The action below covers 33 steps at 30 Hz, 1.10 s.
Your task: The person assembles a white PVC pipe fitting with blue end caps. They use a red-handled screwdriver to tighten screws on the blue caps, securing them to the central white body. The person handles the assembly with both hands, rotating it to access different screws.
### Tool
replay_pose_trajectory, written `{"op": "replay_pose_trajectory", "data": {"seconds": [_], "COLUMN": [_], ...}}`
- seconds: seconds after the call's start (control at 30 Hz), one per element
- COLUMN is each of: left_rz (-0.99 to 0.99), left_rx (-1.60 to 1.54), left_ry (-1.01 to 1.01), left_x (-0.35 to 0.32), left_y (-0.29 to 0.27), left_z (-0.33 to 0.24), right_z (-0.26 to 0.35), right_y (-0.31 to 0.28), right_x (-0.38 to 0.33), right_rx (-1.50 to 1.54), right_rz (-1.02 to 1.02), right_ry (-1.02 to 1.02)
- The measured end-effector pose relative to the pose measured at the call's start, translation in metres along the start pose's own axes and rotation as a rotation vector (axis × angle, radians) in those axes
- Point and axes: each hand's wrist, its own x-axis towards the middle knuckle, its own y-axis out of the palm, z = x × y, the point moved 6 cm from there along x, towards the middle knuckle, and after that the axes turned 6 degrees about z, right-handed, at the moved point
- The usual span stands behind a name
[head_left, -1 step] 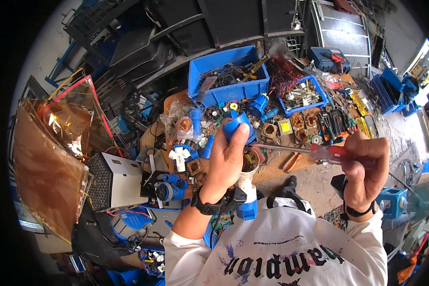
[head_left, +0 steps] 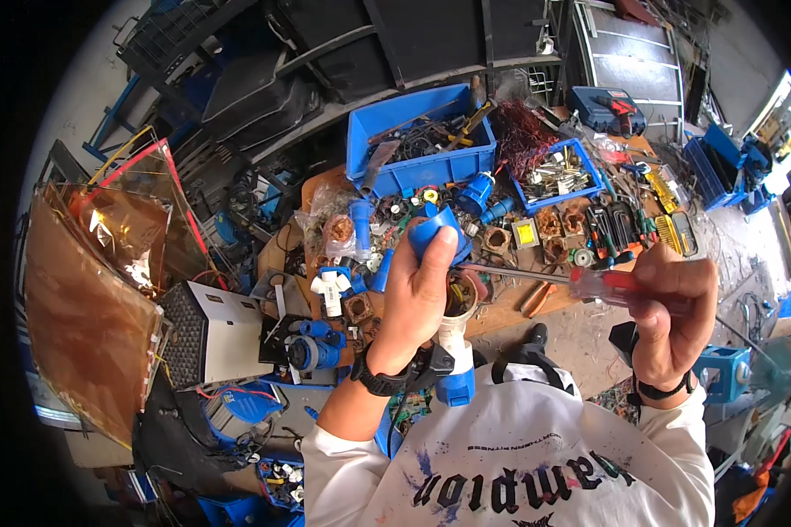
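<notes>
My left hand (head_left: 417, 294) grips a blue plastic plug part (head_left: 435, 235) above the table, the thumb pressed on its face. Just below and beside that hand is a white connector housing (head_left: 453, 338), upright, with wires in its open top and a blue end (head_left: 455, 388) at its foot; whether my fingers also hold it is hidden. My right hand (head_left: 672, 294) is closed around the clear and red handle of a screwdriver (head_left: 602, 283). Its metal shaft points left, the tip end reaching the lower edge of the blue part; the contact itself cannot be made out.
Behind my hands, the wooden table (head_left: 501, 318) carries a large blue crate (head_left: 422, 162) of scrap, a small blue tray (head_left: 558, 180) of metal pieces, pliers (head_left: 536, 299) and loose connectors. A white box-shaped unit (head_left: 215, 334) stands left. A cased drill (head_left: 620, 110) lies far right.
</notes>
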Motion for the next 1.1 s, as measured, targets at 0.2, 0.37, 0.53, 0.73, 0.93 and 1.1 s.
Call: {"op": "replay_pose_trajectory", "data": {"seconds": [0.2, 0.37, 0.53, 0.73, 0.93, 1.1], "left_rz": [0.037, 0.039, 0.003, 0.050, 0.027, 0.052], "left_rx": [-0.138, -0.119, -0.169, -0.046, 0.139, -0.021], "left_ry": [-0.060, -0.061, -0.108, -0.037, 0.051, -0.031], "left_x": [-0.003, -0.003, -0.003, -0.002, 0.005, 0.004], "left_y": [0.007, 0.007, 0.004, 0.010, 0.001, 0.015], "left_z": [-0.007, -0.005, -0.006, -0.006, 0.003, -0.010], "right_z": [0.003, 0.003, 0.009, 0.004, 0.008, 0.017], "right_y": [-0.003, -0.003, 0.000, -0.007, -0.008, -0.009], "right_x": [0.004, 0.009, 0.013, 0.007, 0.013, 0.023], "right_rx": [-0.062, -0.066, -0.124, -0.041, 0.048, -0.078], "right_rz": [0.073, 0.120, 0.119, 0.070, -0.235, -0.056], "right_ry": [-0.144, -0.134, -0.111, -0.152, 0.094, -0.164]}}
